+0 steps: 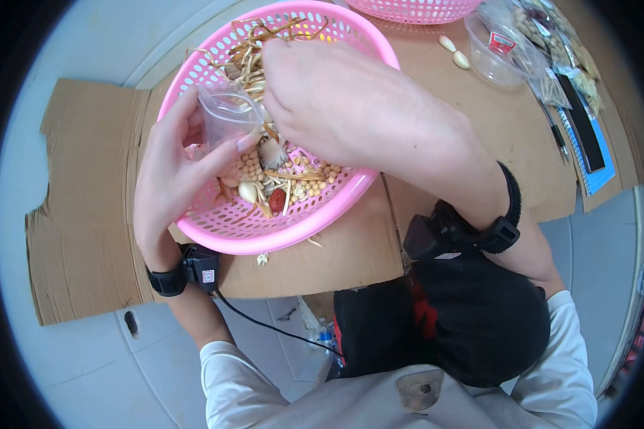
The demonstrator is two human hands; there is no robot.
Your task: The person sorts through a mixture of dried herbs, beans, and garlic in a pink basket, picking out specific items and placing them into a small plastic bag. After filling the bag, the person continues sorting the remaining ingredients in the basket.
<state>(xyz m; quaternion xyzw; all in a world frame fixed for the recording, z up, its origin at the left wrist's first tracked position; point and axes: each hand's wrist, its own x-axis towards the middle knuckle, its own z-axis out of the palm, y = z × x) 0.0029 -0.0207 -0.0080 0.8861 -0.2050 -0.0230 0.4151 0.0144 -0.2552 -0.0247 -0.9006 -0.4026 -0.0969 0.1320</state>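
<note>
A pink perforated basket (279, 243) holds a mix of dried foods: soybeans (250, 170), a red date (277, 200), a pale garlic-like clove (247, 191), a greyish mushroom-like slice (272, 153) and thin brown strands (286, 30). At the basket's left side, my left hand (168, 154) is closed on a small clear plastic bag (229, 107), its mouth open towards the right. My right hand (304, 89) reaches over the basket from the right, beside the bag's mouth. Its fingers are curled down among the strands; their tips and anything in them are hidden.
Cardboard (451, 107) covers the table. Two white cloves (454, 53), a clear plastic tub (497, 57), filled bags (551, 36), a pen (557, 136) and a blue notebook (597, 171) lie at the right. Another pink basket (415, 8) stands at the back.
</note>
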